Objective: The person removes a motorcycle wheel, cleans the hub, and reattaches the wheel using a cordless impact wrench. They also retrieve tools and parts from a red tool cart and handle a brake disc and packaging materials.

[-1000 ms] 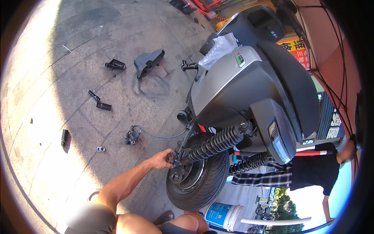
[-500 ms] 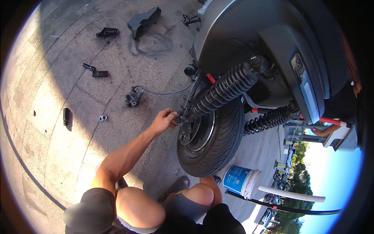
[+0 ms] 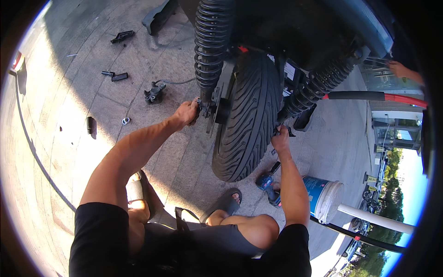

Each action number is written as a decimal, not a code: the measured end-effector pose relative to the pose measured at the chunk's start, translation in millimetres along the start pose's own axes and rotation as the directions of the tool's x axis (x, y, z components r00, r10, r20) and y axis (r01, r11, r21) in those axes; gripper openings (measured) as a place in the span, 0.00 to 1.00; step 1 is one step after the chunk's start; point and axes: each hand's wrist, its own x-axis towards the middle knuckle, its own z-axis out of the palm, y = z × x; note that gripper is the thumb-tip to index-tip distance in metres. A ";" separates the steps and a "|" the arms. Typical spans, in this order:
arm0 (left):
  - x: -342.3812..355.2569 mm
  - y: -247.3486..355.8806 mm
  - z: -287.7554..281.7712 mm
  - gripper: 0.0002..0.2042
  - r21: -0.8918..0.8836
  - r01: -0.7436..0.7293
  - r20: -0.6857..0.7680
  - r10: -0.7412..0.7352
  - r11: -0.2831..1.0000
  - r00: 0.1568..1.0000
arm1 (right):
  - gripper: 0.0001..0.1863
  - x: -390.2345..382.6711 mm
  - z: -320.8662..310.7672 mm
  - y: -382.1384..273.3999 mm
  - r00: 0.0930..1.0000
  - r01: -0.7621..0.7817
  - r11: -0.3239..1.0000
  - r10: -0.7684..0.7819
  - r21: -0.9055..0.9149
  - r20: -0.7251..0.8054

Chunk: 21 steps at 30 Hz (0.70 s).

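A scooter wheel with a black treaded tyre (image 3: 247, 124) stands upright between a left shock absorber (image 3: 212, 46) and a right shock absorber (image 3: 316, 87). My left hand (image 3: 187, 113) is closed at the wheel's left side, by the lower end of the left shock; what its fingers grip is hidden. On the opposite side, my right hand (image 3: 281, 140) is closed near the right shock's lower end, against a small dark part that I cannot make out. A brake caliper (image 3: 154, 93) lies on the paving left of my left hand, still joined to its hose (image 3: 177, 83).
Beside my right forearm lies a blue cordless power tool (image 3: 264, 181), and a blue bucket (image 3: 316, 194) stands close by. Black sockets (image 3: 119, 76), a black cylinder (image 3: 89, 124), silver rings (image 3: 125, 121) and a black plastic cover (image 3: 157, 18) lie leftward. Another person's hand (image 3: 400, 70) shows far right.
My right hand has come into view at the wheel's right side. My left hand stays by the left shock's lower end. The view has shifted, showing the tyre tread head-on.
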 end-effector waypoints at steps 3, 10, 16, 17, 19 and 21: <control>-3.0 -6.0 8.7 0.22 -0.074 -0.097 -0.039 0.095 0.992 0.995 | 0.14 5.8 9.1 24.4 1.000 0.008 1.000 -0.008 0.004 0.024; -5.0 -20.4 14.4 0.16 -0.089 -0.215 -0.129 0.203 0.973 0.971 | 0.19 -5.5 37.0 30.3 0.983 -0.128 0.908 0.170 0.399 -0.073; -20.1 -43.2 15.8 0.19 -0.172 -0.066 -0.091 0.051 0.983 0.995 | 0.21 -12.9 14.9 3.2 0.973 -0.227 0.889 0.224 0.398 0.054; -23.1 -48.6 17.5 0.19 -0.186 -0.064 -0.085 0.049 0.981 0.995 | 0.21 -16.5 11.8 1.6 0.986 -0.156 0.892 0.166 0.424 0.014; -29.4 -59.3 20.8 0.19 -0.240 -0.042 -0.055 0.030 0.970 0.998 | 0.22 -20.5 11.4 1.6 0.983 -0.182 0.921 0.179 0.346 0.041; -35.4 -68.2 23.8 0.19 -0.204 -0.060 -0.058 0.049 0.977 0.997 | 0.24 -25.2 15.3 6.7 0.977 -0.213 0.883 0.190 0.419 0.096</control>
